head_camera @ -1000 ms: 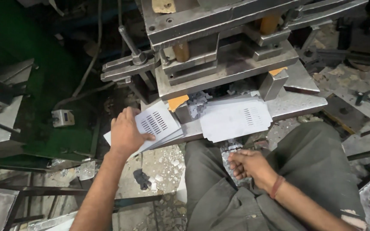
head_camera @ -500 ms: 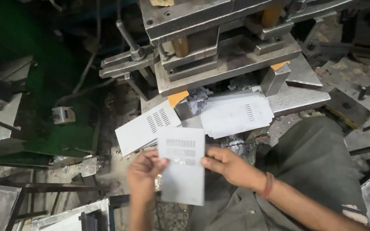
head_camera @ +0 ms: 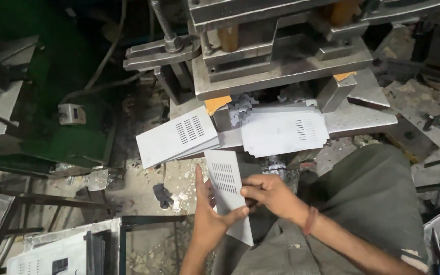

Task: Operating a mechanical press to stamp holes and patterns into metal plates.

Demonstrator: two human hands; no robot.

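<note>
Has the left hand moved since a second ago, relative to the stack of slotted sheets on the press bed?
Yes. The left hand has left the stack of slotted sheets and come down toward the lap, now holding a single slotted sheet with the right hand.

Press machine (head_camera: 281,46) cut off by the top edge, upper frame out of view. The slotted metal sheet (head_camera: 227,196) has its lower middle covered by the left hand (head_camera: 212,219) and its right edge by the right hand (head_camera: 268,193); both forearms run out at the bottom edge. Small scraps (head_camera: 240,104) under the press too blurred to tell apart; stacked sheets (head_camera: 42,257) at the lower left clipped by the edge.
</note>
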